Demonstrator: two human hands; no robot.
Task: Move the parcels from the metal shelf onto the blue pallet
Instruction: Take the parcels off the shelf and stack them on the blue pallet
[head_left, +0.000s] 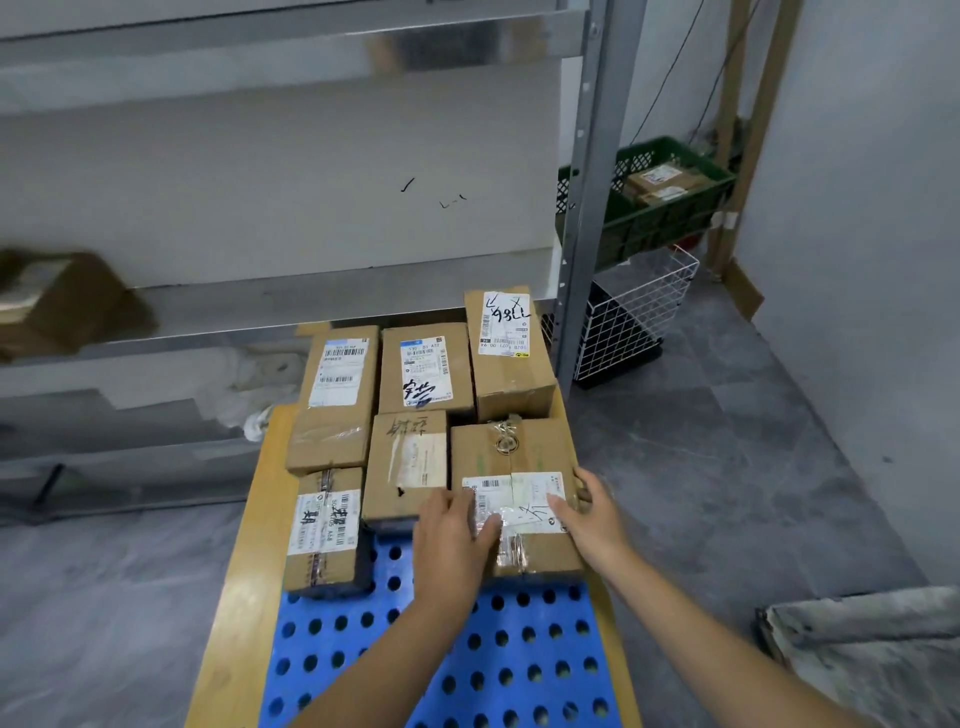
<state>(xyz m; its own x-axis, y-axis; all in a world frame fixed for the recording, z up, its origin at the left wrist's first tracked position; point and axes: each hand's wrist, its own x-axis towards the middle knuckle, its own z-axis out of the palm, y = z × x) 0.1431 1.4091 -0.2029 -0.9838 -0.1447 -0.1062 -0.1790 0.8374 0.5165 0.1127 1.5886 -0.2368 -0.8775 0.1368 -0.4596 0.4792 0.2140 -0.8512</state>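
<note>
parcel (519, 499) on blue pallet (467, 660), clasped between left hand (449, 545) and right hand (592, 525), fingers spread on label. five parcels beyond fingertips. metal shelf (291, 306) behind, one blurred box (57, 301) there; grey floor (727, 467).

Six taped parcels (423, 369) crowd the blue pallet (467, 665); one blurred parcel (62, 301) sits on the metal shelf (311, 301).

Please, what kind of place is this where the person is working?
Probably a parcel storeroom or small sorting depot. Labelled parcels sit packed on a blue pallet, a metal shelf runs along the wall, and a green crate holds more parcels. Both hands rest on one parcel.
</note>
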